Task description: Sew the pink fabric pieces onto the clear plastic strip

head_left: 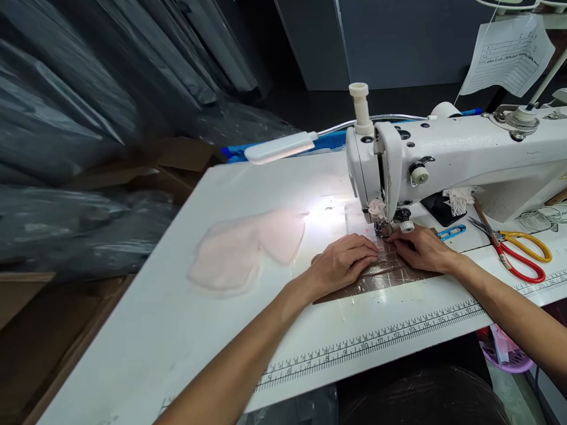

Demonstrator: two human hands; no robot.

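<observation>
A white sewing machine (460, 150) stands on the right of the white table. Just left of its presser foot (381, 229), my left hand (345, 260) lies over a small sheer piece of fabric (381, 251), its fingers together and pressing down. My right hand (419, 248) is close by on the other side, thumb and fingertips pinched at the needle area; what they hold is too small to make out. Under both hands is a brown shiny plate (372, 286). Pale pink sheer fabric pieces (239, 251) lie flat to the left.
Scissors (516, 245) with red and yellow handles and a blue thread snipper (452, 232) lie right of my right hand. A lamp (281, 147) lights the machine bed. A printed ruler (372, 345) runs along the front edge. Cardboard boxes (66, 330) stand at the left.
</observation>
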